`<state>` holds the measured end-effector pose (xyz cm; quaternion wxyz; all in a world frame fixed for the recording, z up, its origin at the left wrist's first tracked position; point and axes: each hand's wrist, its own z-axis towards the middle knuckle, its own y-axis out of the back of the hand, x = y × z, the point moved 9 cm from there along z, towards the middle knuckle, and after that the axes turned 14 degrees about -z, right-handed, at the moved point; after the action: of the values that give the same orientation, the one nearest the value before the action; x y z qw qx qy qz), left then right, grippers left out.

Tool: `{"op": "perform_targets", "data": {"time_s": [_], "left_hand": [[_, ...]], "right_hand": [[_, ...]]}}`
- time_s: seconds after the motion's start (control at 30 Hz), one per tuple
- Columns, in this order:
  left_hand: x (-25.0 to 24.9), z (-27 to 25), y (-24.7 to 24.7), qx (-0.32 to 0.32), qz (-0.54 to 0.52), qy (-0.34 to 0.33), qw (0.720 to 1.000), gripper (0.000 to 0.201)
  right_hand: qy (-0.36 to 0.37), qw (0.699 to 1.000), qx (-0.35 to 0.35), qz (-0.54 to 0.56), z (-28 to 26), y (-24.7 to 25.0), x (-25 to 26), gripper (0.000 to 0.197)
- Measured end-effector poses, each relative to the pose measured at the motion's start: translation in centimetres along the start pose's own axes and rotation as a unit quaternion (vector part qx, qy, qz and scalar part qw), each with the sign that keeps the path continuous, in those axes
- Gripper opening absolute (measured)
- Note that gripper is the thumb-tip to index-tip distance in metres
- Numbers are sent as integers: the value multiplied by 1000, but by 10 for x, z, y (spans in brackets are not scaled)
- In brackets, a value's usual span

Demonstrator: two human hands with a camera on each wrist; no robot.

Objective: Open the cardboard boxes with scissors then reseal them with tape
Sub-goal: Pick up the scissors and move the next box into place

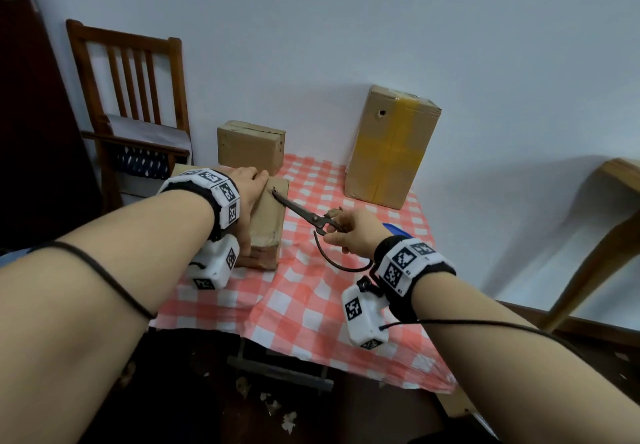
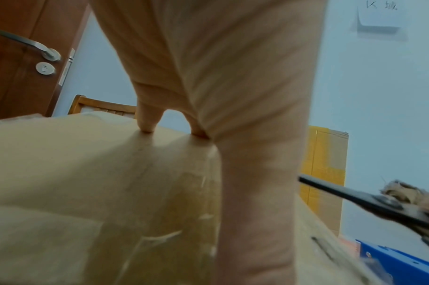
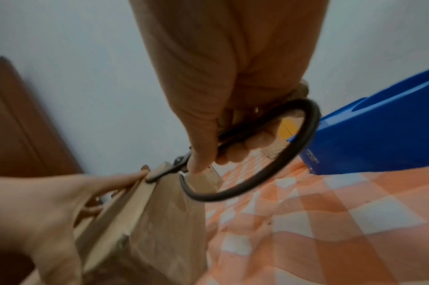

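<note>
A low cardboard box [image 1: 268, 221] lies at the table's left edge. My left hand [image 1: 247, 197] presses flat on its top, fingers straight, thumb down its near side; the left wrist view shows the fingertips [image 2: 147, 125] on the cardboard [image 2: 86, 173]. My right hand [image 1: 349, 232] grips the black scissors [image 1: 301, 211] by the handle loops, blade tip touching the box top's far right corner. In the right wrist view the fingers curl round the scissors handle [image 3: 257, 150] beside the box [image 3: 160, 221].
A small cardboard box [image 1: 249, 147] and a tall box with yellow tape [image 1: 388, 145] stand at the back of the red-checked tablecloth [image 1: 311, 305]. A blue tape dispenser [image 3: 379, 131] lies right of my right hand. A wooden chair [image 1: 128, 104] stands left.
</note>
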<state>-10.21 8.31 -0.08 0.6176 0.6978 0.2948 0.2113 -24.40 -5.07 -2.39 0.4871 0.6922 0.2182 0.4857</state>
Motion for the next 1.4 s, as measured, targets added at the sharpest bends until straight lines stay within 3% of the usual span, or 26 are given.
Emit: {"op": "perform_targets", "data": {"time_s": [0.17, 0.33, 0.53, 0.6, 0.77, 1.3, 1.4], "left_hand": [[2, 2, 1, 0, -5, 12, 1000, 153], [3, 0, 1, 1, -4, 13, 1000, 156], [1, -2, 1, -12, 5, -6, 1000, 152], [1, -2, 0, -18, -6, -13, 1000, 147], [5, 3, 0, -26, -24, -14, 999, 134], [-1, -8, 2, -23, -55, -21, 998, 133], [0, -10, 2, -28, -45, -22, 998, 134]], "right_hand": [[19, 984, -85, -152, 1, 1, 5, 21], [2, 967, -144, -209, 5, 3, 8, 32], [39, 933, -206, -291, -2, 21, 18, 36], [40, 934, -217, -282, -4, 27, 20, 36], [-7, 968, -184, -168, -8, 26, 7, 30], [-19, 955, -242, -171, -17, 30, 1, 30], [-39, 958, -271, -90, -17, 41, -11, 28]]}}
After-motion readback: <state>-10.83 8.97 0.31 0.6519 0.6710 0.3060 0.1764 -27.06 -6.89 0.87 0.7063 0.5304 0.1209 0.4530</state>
